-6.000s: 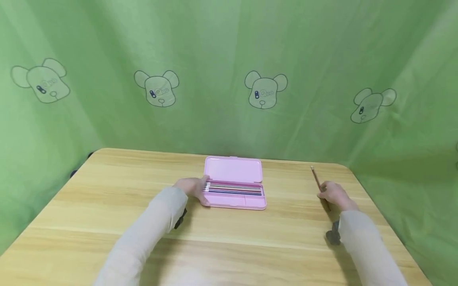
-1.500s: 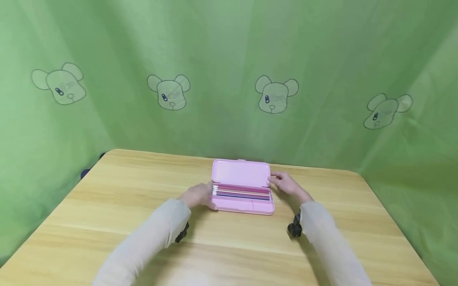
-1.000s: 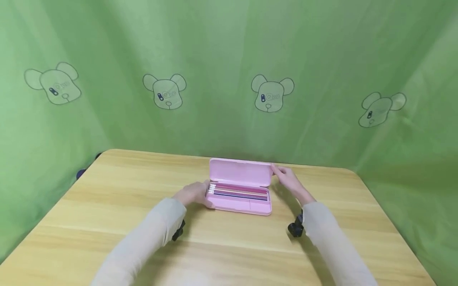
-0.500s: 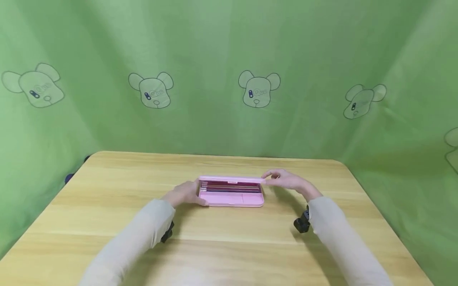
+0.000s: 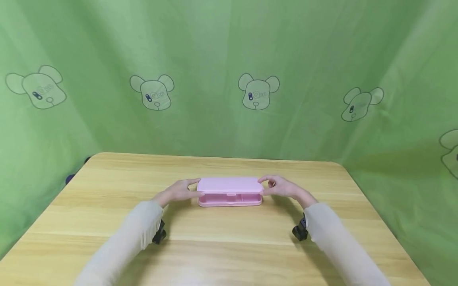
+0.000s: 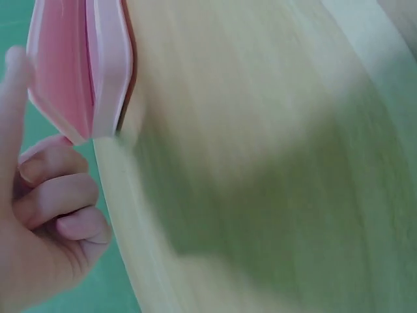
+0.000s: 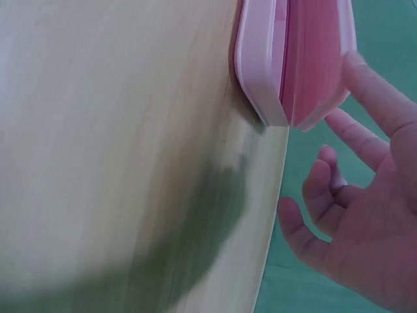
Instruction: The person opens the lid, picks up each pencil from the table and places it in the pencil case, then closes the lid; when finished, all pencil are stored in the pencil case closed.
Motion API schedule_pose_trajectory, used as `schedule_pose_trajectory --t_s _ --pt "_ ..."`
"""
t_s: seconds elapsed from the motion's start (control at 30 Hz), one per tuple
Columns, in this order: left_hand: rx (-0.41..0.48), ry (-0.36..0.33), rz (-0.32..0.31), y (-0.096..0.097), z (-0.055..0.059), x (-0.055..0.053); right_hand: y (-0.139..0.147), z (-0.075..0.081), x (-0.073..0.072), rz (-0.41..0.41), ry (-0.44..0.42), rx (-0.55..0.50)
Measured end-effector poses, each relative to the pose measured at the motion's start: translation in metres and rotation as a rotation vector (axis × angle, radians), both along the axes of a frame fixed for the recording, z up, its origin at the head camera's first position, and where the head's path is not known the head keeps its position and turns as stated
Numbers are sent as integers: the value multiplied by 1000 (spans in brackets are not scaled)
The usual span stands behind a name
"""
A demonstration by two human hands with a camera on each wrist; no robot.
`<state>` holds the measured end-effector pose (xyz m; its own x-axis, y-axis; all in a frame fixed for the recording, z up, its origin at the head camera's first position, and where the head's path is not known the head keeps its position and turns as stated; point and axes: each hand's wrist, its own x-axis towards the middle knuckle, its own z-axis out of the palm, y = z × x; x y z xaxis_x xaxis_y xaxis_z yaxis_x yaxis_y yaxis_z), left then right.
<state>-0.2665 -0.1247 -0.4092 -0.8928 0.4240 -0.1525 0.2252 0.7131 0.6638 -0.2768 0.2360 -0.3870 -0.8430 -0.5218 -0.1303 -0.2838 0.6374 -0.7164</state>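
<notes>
A pink pencil case (image 5: 229, 204) lies on the table with its hinged lid (image 5: 229, 184) lowered most of the way, leaving a gap along the front. Through that gap show the front compartments; the pencils are hidden under the lid. My left hand (image 5: 180, 190) holds the lid's left end between thumb and index finger, its other fingers curled in the left wrist view. At the opposite end, my right hand (image 5: 280, 186) holds the lid's right corner with thumb and index finger. The right wrist view shows the thumb (image 7: 371, 85) on the lid's edge.
The wooden table (image 5: 222, 246) ends a little behind the case. A green curtain (image 5: 200, 131) with bear-head drawings hangs behind and around it. Small black wrist cameras sit under both sleeves.
The right hand earlier held a pencil at the right, then came to the case and swung the lid forward and down. The left hand has shifted from the base to the lid's left end.
</notes>
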Motion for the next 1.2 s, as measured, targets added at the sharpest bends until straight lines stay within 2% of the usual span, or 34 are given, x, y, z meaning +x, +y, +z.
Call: schedule_pose_trajectory --t_s 0.2,0.3,0.47,0.57,0.7,0.83,0.9,1.0,1.2 --pt "51 6 28 0 -9 -1 -2 -4 2 11 -59 18" --pt "43 15 25 2 -12 0 -5 -7 4 23 -52 39" --pt "-108 114 9 7 -9 0 -10 -9 3 26 -36 77" --pt "-199 151 -11 13 -5 -1 -10 -8 2 17 -62 92" --pt "-218 130 -24 16 -3 -4 -10 -7 1 8 -100 106" --pt "-210 98 -13 17 -2 -4 -11 -6 3 -32 -134 151" --pt "-221 105 -8 18 -2 -2 -12 -3 4 -47 -145 180" --pt "-241 110 4 18 -1 -1 -13 0 4 -37 -130 216" --pt "-280 107 33 20 1 0 -11 2 5 38 -47 259"
